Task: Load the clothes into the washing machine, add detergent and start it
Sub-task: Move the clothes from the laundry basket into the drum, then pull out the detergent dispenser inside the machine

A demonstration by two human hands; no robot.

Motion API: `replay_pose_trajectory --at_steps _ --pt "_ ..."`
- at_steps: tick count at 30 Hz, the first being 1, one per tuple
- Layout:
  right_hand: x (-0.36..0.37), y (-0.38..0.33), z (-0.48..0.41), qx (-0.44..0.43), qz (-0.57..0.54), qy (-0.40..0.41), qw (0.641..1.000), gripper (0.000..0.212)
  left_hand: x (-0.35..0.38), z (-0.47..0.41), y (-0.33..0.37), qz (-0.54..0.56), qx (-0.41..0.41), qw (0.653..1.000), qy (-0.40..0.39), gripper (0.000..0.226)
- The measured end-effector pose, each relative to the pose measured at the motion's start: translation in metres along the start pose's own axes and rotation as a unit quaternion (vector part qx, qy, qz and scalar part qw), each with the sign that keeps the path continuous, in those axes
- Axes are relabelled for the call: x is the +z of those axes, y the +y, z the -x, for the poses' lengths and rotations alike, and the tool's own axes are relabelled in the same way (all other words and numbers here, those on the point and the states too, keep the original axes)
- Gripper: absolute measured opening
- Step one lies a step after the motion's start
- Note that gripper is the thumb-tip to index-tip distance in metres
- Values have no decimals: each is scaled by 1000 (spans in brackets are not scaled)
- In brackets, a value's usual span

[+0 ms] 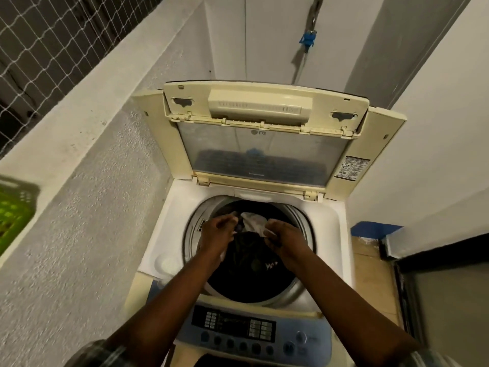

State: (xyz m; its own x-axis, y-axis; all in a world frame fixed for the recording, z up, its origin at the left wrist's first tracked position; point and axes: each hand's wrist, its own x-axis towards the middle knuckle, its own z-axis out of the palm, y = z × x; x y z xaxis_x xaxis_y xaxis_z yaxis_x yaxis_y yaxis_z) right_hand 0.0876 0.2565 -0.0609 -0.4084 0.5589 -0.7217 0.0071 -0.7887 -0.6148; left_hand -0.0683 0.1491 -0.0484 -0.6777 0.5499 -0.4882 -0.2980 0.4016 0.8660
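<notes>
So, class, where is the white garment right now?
In the head view the white garment sits inside the washer drum, on dark clothes, between the left hand and the right hand.

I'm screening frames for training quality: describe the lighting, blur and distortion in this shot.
Head view: dim, yellowish light; wide-angle lens bows the walls and the washing machine outward; the left hand, right hand and white garment are motion-smeared; the drum's dark clothes lose detail; the green basket blurs at the edge.
</notes>
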Motion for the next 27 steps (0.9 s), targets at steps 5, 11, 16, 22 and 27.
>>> replay_pose_trajectory --at_steps 5,11,16,22,27 --pt "28 -12 -40 11 -77 13 997 14 15 -54 4 75 -92 991 -59 21" --pt "54 -21 -63 23 -165 34 985 21 36 -101 -4 120 -170 974 -90 70" --pt "60 -17 -76 22 -234 46 971 21 51 -110 -7 175 -171 967 -71 49" --pt "59 -11 -81 18 -283 38 958 32 55 -113 -14 197 -165 963 -79 51" --pt "55 -4 -84 -1 -267 30 963 47 58 -113 -24 177 -153 970 -70 56"
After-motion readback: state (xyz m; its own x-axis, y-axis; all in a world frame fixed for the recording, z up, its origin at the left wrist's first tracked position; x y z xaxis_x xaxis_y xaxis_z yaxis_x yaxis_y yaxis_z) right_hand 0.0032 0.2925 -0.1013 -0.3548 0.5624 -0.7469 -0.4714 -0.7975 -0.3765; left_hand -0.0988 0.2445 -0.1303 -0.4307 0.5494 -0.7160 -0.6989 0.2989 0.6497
